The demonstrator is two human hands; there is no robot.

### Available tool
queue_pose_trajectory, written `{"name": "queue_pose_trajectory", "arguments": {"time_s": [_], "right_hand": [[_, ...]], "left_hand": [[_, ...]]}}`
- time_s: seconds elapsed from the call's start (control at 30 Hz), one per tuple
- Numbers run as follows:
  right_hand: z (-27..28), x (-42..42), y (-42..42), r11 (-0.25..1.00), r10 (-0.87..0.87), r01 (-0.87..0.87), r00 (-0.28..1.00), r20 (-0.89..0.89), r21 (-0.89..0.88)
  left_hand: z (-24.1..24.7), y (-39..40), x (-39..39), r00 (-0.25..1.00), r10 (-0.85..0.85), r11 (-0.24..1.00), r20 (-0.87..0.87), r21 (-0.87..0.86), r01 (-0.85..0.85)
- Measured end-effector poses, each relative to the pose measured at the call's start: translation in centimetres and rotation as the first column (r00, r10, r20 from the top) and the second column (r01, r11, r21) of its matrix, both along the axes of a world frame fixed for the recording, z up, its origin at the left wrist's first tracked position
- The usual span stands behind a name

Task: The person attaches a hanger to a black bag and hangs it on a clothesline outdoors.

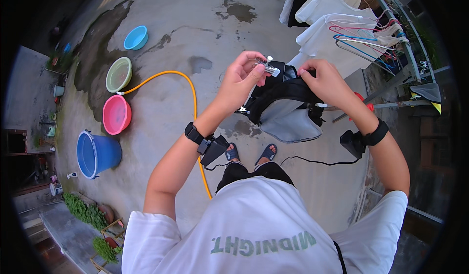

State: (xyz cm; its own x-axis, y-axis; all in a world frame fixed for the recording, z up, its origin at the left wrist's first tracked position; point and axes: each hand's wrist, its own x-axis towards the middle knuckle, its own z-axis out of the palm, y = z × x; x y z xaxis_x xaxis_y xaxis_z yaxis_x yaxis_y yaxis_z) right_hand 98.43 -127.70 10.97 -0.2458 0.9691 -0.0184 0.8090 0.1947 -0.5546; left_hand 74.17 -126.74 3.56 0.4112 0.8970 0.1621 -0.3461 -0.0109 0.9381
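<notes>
My left hand grips a clip hanger by its metal clip, thumb and fingers pressed around it. Just right of that clip, a black bag hangs in front of me, its grey lining showing. Another metal clip is visible at the bag's left side. My right hand pinches the upper edge of the bag between thumb and fingers. Folds of dark fabric hide part of the hanger.
A metal drying rack with white shirts and empty hangers stands to the right. On the left are a blue bucket, a pink basin, a green basin and a light-blue basin. A yellow hose crosses the concrete.
</notes>
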Motion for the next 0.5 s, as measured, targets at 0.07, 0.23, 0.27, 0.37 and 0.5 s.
{"name": "queue_pose_trajectory", "arguments": {"time_s": [0.07,0.23,0.27,0.37,0.5], "right_hand": [[0.3,0.0,-0.2,0.999,0.0,0.001,1.0,0.011,-0.049],[0.1,0.1,-0.8,0.991,0.113,-0.132,0.936,-0.333,-0.035],[0.1,0.2,-1.0,0.989,0.123,-0.144,0.915,-0.384,-0.025],[0.8,0.1,-1.4,0.983,0.156,-0.183,0.851,-0.502,-0.005],[1.4,1.0,-1.1,0.969,0.217,-0.246,0.808,-0.548,0.022]], "left_hand": [[0.7,-0.3,0.8,0.999,0.01,0.999,-0.031,0.039,-0.009],[1.2,0.3,1.1,0.999,0.002,1.0,-0.034,-0.025,-0.003],[1.5,0.4,1.0,0.999,-0.003,0.999,-0.038,-0.038,0.002],[3.2,0.9,0.7,0.99,-0.023,1.0,-0.138,0.011,0.025],[6.5,1.4,0.0,0.939,-0.09,0.995,-0.331,0.002,0.096]]}}
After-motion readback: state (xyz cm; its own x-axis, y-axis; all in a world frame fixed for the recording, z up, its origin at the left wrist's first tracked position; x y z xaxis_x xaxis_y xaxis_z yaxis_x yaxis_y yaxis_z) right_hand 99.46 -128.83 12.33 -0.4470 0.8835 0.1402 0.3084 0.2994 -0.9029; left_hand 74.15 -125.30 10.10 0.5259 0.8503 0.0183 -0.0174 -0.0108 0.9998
